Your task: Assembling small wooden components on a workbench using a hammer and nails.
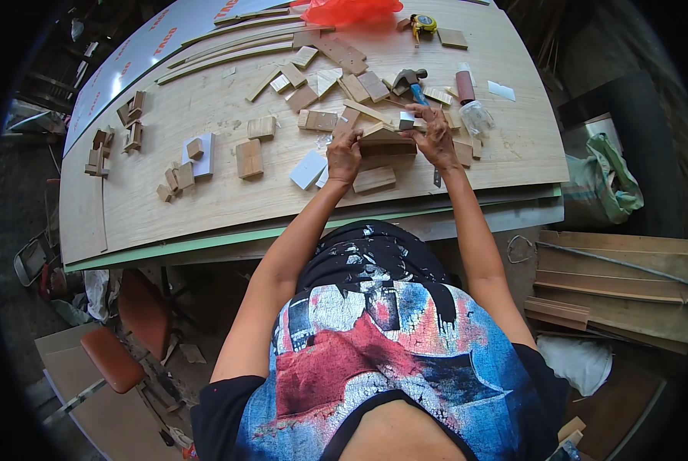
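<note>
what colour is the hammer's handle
The hammer's handle is blue, as the head view shows, just beyond the right hand.

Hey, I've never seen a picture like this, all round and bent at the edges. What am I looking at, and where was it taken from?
There's no machine here, only a person's two bare hands. The picture comes from a wide fisheye camera worn on the head, looking down, so straight edges curve and the person's own shirt fills the lower part.

The left hand and right hand appear to hold a small wooden piece with a peaked top between them, one at each end; exactly how the fingers grip is hard to see.

On the pale tabletop lie many wood blocks, some long strips, a blue-handled hammer, a yellow tape measure and a red plastic bag.
</note>
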A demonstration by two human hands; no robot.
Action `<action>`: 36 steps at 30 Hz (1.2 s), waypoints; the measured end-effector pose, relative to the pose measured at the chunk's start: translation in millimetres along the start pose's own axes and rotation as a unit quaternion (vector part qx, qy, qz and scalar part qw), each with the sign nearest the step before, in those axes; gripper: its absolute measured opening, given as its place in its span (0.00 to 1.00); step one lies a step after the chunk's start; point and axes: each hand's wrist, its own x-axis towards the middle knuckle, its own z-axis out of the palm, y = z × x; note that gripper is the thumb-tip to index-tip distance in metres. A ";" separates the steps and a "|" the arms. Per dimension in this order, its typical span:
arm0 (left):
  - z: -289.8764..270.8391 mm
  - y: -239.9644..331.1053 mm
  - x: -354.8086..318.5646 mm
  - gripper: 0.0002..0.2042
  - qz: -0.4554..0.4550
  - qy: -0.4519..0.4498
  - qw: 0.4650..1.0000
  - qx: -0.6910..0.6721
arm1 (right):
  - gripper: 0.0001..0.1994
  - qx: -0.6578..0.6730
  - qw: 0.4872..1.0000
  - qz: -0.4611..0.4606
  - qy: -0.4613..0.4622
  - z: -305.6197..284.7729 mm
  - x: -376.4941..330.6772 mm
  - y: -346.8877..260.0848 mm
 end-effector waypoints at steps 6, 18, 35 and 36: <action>0.8 -1.7 0.2 0.12 0.000 -0.005 1.000 -0.004 | 0.22 -0.022 0.999 -0.027 -0.005 0.1 1.9 1.0; -0.1 -0.4 1.1 0.12 0.014 -0.003 1.000 -0.004 | 0.21 -0.013 0.999 -0.034 -0.009 2.3 3.2 4.6; 2.6 -5.2 0.5 0.12 -0.004 -0.016 1.000 -0.001 | 0.31 -0.017 1.000 -0.026 -0.001 -1.3 1.2 2.1; 2.8 -5.2 0.3 0.12 -0.010 -0.016 1.000 -0.007 | 0.33 -0.016 0.999 -0.026 0.011 -3.7 0.8 1.1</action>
